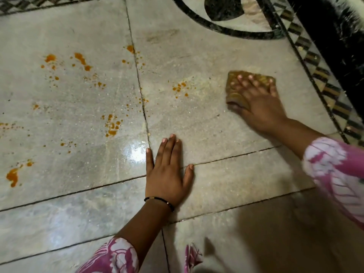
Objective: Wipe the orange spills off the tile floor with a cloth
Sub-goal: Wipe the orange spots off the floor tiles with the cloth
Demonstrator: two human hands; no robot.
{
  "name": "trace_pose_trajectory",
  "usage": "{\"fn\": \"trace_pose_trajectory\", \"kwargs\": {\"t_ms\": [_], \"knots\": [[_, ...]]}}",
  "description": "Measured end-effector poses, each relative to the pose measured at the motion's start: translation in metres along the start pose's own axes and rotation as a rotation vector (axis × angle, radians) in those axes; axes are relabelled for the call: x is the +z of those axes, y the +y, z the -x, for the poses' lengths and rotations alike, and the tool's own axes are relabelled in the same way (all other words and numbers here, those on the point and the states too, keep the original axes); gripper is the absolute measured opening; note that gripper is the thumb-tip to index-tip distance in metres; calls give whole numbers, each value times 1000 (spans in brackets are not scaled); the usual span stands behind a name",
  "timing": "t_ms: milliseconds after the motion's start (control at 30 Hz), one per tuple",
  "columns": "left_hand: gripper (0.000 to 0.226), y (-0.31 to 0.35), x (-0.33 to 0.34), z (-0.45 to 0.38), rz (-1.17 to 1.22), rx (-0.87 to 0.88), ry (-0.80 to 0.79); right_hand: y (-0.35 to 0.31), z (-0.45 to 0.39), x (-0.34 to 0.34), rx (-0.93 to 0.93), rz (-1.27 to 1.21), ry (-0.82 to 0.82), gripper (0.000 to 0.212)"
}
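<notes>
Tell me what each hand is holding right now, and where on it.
The right hand presses flat on top of the brown cloth, fingers spread across it. The left hand holds nothing; it rests flat on the tile floor.

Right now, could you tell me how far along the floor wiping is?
Early. The right hand presses the cloth on floor that shows no orange around it. The left hand rests flat. Left to wipe: the small orange spots beside the cloth and the larger orange spills across the left tile.
</notes>
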State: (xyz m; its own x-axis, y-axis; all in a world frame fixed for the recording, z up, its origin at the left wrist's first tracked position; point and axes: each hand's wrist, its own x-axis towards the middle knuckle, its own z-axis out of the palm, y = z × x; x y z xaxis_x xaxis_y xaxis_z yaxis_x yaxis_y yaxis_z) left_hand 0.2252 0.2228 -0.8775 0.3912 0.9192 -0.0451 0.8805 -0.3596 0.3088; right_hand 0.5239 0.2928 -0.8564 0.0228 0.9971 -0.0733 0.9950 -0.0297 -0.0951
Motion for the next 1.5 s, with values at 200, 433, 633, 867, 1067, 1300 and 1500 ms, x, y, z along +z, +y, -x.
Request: {"fn": "trace_pose_trajectory", "kwargs": {"t_ms": [200,433,633,867,1067,1300,1500], "knots": [[67,-1,-1,0,-3,9,3,-81,38,14,-329,65,-47,71],[68,-2,0,0,-2,13,17,-20,133,9,-251,180,-58,72],[69,0,-2,1,-36,10,-13,-22,43,6,239,99,29,72],[77,-4,-7,-8,10,20,40,-82,82,18,-313,72,-29,66],[74,-15,-16,-53,-51,71,29,-6,85,3,-118,41,-13,74],[72,-18,-7,-54,-82,62,-11,-29,-76,-3,278,-73,36,80],[71,-17,-7,-53,-84,56,-15,-61,-14,8,-245,-108,10,74]]}}
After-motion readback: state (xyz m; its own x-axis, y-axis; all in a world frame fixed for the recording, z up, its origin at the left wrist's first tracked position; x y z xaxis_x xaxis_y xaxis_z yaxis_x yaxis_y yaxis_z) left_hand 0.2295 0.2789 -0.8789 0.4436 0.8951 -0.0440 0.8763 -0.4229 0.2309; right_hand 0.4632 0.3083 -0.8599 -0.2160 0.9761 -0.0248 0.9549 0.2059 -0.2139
